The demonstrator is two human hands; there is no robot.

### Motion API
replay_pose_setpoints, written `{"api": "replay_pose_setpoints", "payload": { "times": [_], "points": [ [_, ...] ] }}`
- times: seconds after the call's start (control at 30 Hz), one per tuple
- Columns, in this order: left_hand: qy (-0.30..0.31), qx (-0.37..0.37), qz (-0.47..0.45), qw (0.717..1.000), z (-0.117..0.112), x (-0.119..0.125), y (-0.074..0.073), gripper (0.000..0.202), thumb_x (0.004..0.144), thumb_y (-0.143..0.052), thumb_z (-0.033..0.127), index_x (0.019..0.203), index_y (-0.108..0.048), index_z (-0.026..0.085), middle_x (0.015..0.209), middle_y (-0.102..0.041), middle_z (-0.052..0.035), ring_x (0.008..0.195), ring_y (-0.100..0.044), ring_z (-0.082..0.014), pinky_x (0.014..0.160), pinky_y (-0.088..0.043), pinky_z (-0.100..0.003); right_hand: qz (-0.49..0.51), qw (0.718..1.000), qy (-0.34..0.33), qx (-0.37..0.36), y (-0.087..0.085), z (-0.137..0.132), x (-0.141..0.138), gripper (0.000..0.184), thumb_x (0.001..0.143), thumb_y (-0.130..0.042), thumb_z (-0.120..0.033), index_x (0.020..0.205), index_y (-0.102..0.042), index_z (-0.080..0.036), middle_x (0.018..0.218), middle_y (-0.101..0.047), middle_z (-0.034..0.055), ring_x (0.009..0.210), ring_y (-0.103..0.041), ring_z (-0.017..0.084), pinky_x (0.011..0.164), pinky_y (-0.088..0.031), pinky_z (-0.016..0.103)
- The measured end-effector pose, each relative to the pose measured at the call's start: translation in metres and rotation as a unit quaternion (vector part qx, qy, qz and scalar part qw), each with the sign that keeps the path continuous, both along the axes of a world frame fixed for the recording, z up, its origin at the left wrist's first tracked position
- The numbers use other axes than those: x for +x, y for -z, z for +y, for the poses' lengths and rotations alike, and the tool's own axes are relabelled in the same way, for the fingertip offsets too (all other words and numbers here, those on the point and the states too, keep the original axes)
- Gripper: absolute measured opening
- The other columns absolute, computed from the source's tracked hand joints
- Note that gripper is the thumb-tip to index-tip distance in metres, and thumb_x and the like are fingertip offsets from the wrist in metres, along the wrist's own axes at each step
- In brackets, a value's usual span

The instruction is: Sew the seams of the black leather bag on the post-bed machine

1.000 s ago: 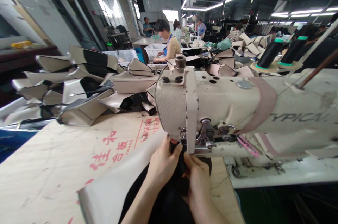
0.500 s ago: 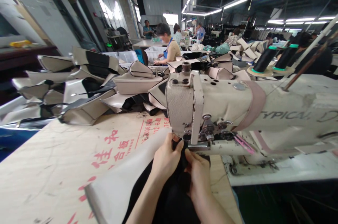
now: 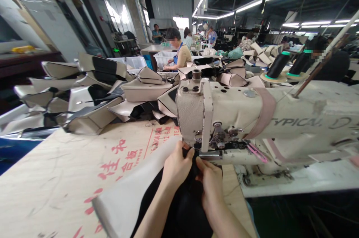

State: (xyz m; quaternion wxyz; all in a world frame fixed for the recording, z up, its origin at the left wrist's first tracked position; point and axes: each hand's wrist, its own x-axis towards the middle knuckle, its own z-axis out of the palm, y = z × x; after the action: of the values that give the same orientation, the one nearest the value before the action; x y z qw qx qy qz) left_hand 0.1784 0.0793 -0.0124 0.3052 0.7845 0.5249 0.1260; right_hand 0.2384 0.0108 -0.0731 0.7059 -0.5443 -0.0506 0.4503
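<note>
A beige sewing machine [image 3: 252, 118] fills the right half of the view, its head over a plywood table [image 3: 56, 170]. Under the head lies a piece of black and beige material [image 3: 179, 208], running back toward me. My left hand [image 3: 176, 167] pinches the black part just in front of the needle area, fingers closed on it. My right hand [image 3: 210, 182] sits close beside it on the right, also closed on the black material. The needle and presser foot are hidden behind the machine head and my fingers.
A heap of sewn beige and black pieces [image 3: 92, 92] covers the table's far left. Two black thread cones [image 3: 277, 66] stand behind the machine. A seated person [image 3: 179, 49] works at a table further back, others beyond. Bare plywood with red print lies to my left.
The view has shifted so the machine head sits a little further right and higher. Both hands stay pinched on the black material and have edged slightly toward the needle.
</note>
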Motion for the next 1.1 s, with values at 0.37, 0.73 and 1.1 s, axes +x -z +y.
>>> {"api": "replay_pose_setpoints", "payload": {
  "times": [0.37,0.73,1.1],
  "points": [
    [0.004,0.001,0.002,1.000,0.002,0.001,0.000,0.023,0.080,-0.043,0.037,0.099,-0.050,0.025,0.088,-0.068,-0.0029,0.086,-0.063,-0.0249,0.068,-0.041,-0.029,-0.706,0.669,0.213,-0.091,-0.031,-0.142,0.148,0.025,0.081,-0.056,-0.036,0.093,-0.067,-0.016,0.090,-0.066,0.0089,0.085,-0.061,0.022,0.083,-0.044,0.032],
    [0.002,0.012,0.026,1.000,0.005,0.002,0.000,0.021,0.080,-0.043,0.036,0.095,-0.052,0.024,0.089,-0.068,-0.0031,0.086,-0.063,-0.0241,0.067,-0.042,-0.028,-0.876,0.432,0.143,-0.162,-0.011,-0.209,0.239,0.043,0.084,-0.051,-0.027,0.124,-0.049,-0.013,0.115,-0.057,0.0102,0.107,-0.053,0.027,0.099,-0.035,0.044],
    [-0.003,0.030,0.033,0.999,0.004,0.000,0.008,0.027,0.082,-0.041,0.043,0.095,-0.054,0.023,0.097,-0.067,-0.0038,0.091,-0.062,-0.0252,0.071,-0.041,-0.028,-0.860,0.458,0.168,-0.150,0.052,-0.213,0.226,0.046,0.084,-0.052,-0.019,0.129,-0.046,-0.019,0.119,-0.056,0.0072,0.107,-0.054,0.026,0.095,-0.041,0.041]
  ]
}}
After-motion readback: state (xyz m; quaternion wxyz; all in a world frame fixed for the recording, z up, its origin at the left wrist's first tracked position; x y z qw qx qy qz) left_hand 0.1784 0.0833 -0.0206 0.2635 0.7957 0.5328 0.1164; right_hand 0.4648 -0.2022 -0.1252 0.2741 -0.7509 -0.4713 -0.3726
